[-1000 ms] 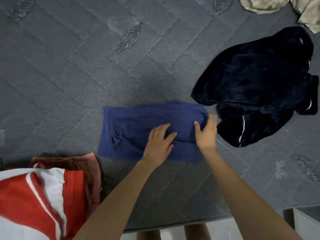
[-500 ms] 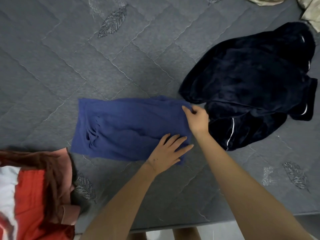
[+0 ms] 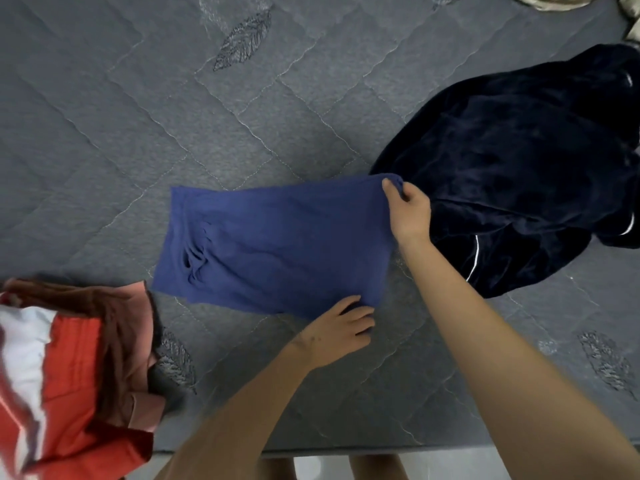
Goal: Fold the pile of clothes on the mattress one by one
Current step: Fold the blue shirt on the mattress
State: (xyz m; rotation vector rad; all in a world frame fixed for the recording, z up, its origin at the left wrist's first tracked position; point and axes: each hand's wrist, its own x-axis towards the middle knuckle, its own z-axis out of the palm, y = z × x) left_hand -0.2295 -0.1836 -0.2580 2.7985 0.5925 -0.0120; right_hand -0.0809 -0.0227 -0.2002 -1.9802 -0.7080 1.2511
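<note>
Gripping blue cloth [image 3: 277, 244] by corners: hands [image 3: 341, 327] [image 3: 410, 211].

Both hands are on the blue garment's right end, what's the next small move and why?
Probably fold that end over to the left edge. The right hand pinches the far corner and the left hand grips the near corner of the blue garment, which lies flat on the mattress.

I see a grey quilted mattress [image 3: 138, 133] with stitched leaves, a blue garment [image 3: 277, 244] flat at its middle, a dark navy garment [image 3: 519, 168] heaped just right of it, red-and-white clothes [image 3: 69, 375] stacked near left, beige cloth [image 3: 547, 1] far right.
</note>
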